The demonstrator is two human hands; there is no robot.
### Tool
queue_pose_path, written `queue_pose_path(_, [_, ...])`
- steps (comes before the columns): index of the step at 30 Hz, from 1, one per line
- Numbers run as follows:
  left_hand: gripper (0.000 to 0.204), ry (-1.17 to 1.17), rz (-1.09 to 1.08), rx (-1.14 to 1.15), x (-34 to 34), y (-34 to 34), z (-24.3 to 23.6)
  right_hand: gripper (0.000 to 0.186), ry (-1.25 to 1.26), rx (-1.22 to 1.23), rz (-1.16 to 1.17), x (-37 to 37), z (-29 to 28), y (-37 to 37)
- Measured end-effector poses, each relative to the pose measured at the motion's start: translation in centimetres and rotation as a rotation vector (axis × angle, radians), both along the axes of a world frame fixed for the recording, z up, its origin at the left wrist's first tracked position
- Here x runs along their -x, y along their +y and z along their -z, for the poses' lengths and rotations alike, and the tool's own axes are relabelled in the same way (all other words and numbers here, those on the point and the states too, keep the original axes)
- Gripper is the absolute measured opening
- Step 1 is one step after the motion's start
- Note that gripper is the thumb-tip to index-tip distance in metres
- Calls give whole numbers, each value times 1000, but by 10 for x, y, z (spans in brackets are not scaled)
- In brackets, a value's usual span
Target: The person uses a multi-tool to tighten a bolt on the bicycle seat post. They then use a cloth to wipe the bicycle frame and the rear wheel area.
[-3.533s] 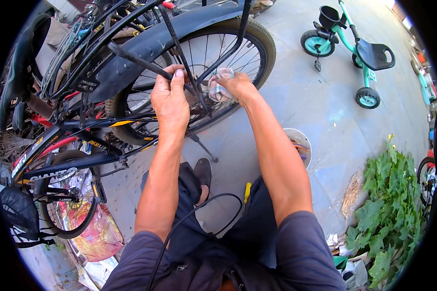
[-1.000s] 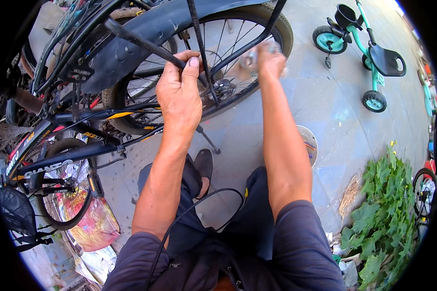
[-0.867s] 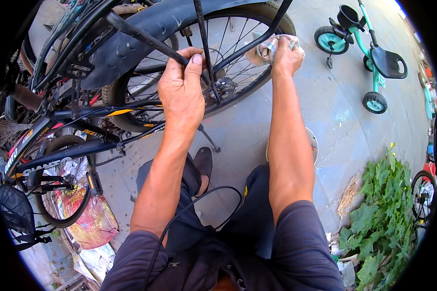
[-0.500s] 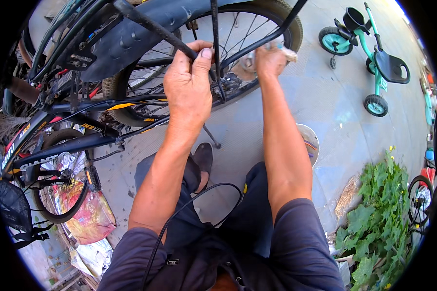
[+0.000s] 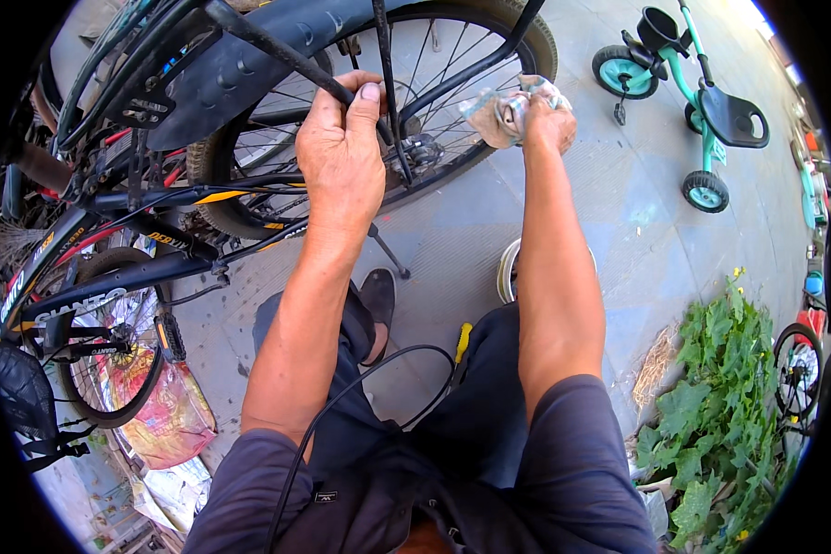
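My left hand (image 5: pixel 342 171) is closed round a black tube (image 5: pixel 272 51) of the rear rack on a dark bicycle (image 5: pixel 171 268). Its thumb and fingers wrap the tube near an upright strut (image 5: pixel 384 65). A crumpled, stained rag (image 5: pixel 495 118) is bunched in my right hand (image 5: pixel 551 129), held just off the rear wheel's tyre (image 5: pixel 543 57). Between the two hands lie the wheel's hub (image 5: pixel 423 152) and spokes. The rag covers part of my right fingers.
A bucket (image 5: pixel 506 275) stands partly behind my right forearm. By my leg is a yellow-handled tool (image 5: pixel 463 342). A turquoise tricycle (image 5: pixel 704 129) stands at far right, above leafy plants (image 5: pixel 711 397). More bicycles crowd the left. A black cable (image 5: pixel 319 420) loops before me.
My right hand has pulled back from the wheel and hub toward the right, bringing the rag out into plain sight. My left hand keeps its hold on the rack tube.
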State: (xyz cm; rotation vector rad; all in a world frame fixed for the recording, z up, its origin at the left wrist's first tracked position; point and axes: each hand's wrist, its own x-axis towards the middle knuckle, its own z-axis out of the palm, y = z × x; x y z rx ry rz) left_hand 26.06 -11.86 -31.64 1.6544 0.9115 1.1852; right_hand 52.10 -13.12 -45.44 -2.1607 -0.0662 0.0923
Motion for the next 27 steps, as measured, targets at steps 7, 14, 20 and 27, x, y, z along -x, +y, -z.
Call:
queue_pose_path(7, [16, -83, -5, -28, -1, 3, 4, 49, 104, -296, -187, -3, 4, 23])
queue_pose_path(14, [20, -49, 61, -13, 2, 4, 4, 54, 310, -615, -87, -32, 44, 50])
queue_pose_path(20, [14, -119, 30, -86, 0, 4, 6, 50, 332, -622, -80, -33, 43, 57])
queue_pose_path(27, [17, -86, 16, -46, 1, 2, 4, 41, 123, -316, -241, -11, 44, 50])
